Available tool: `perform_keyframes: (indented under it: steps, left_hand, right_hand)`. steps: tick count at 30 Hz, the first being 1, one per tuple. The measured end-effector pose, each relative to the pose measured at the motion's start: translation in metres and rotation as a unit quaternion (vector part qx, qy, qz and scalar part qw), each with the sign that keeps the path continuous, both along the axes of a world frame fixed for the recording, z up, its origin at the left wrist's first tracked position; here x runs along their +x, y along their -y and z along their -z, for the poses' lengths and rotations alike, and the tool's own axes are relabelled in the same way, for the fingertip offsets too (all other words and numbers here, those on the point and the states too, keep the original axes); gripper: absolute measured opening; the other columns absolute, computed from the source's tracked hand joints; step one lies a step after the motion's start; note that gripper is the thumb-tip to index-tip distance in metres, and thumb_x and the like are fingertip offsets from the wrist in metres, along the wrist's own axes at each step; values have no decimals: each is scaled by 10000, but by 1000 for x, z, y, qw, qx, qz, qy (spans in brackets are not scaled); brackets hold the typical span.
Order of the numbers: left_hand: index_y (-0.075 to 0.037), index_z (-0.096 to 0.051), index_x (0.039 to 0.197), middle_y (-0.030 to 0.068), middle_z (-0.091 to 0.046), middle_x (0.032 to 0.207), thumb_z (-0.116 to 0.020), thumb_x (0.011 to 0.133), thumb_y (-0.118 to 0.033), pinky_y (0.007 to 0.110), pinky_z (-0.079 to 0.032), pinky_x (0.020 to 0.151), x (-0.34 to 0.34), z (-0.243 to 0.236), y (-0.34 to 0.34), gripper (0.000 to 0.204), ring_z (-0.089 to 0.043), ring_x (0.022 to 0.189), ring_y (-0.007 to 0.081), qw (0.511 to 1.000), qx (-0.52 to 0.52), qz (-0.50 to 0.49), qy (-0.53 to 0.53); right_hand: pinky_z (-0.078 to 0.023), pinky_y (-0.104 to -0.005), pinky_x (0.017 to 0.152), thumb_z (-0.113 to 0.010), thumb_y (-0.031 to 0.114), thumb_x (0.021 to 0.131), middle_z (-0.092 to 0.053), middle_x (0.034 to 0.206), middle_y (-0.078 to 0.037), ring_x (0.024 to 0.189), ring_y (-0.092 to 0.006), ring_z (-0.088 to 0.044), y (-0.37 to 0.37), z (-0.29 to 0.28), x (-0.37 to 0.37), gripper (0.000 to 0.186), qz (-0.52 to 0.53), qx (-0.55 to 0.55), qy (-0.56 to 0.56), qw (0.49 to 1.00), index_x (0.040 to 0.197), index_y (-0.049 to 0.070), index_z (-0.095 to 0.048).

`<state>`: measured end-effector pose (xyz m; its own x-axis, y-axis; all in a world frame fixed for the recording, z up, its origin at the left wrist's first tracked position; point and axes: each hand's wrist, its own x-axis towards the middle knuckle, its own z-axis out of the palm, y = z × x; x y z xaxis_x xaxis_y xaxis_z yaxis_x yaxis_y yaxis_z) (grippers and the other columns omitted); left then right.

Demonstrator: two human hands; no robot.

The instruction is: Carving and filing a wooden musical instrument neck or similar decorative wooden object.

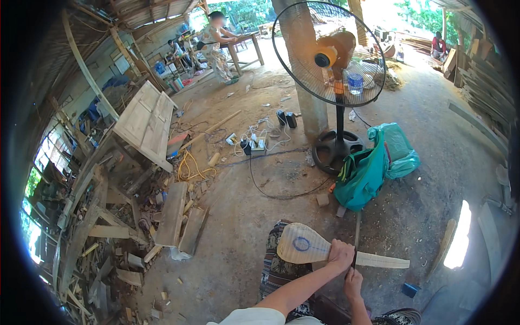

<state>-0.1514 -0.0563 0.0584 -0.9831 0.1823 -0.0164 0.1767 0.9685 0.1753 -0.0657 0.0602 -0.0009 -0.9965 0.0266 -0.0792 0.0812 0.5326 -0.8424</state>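
Note:
A pale wooden lute-shaped piece (290, 246), with a blue ring and a line drawn on its rounded body, lies across my lap. Its narrow neck (384, 260) points to the right. My left hand (341, 254) is closed around the piece where body meets neck. Just below, my right hand (353, 283) is closed on the dark lower end of a long thin file-like tool (357, 233). This tool crosses the neck upright beside my left fingers; its exact kind is hard to make out.
A pedestal fan (340, 124) stands ahead by a post, beside a green bag (362, 176). Cords and a power strip (258, 145) lie on the floor. Wooden boards (172, 216) and scraps crowd the left. A small blue object (410, 290) lies right. People are farther back.

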Motion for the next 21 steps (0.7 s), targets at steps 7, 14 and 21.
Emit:
perform_keyframes:
  steps: [7,14,21]
  left_hand:
    - [-109,-695,826,112,-690,810,-513,884,-247,452,-392,817,1,-6,-11,235,-640,828,265,997,-45,30,46]
    - [-115,-644,869,116,-697,847,-474,913,-279,465,-394,797,-11,-27,9,240,-650,840,290,998,-66,5,25]
    - [-102,-648,903,116,-695,912,-500,913,-298,460,-380,843,-12,-26,-17,245,-630,904,308,997,-50,28,42]
  right_hand:
    - [-361,-428,525,-392,203,1005,-497,585,-133,545,-261,-494,-31,-13,74,364,90,-22,15,996,754,-10,-549]
    - [-395,-519,630,-439,90,940,-518,787,-237,763,-450,-521,-27,-38,31,161,59,94,-71,991,821,0,-501]
    - [-409,-506,678,-469,118,952,-525,779,-242,782,-451,-526,-30,-30,42,211,135,-50,-25,989,789,-14,-497]
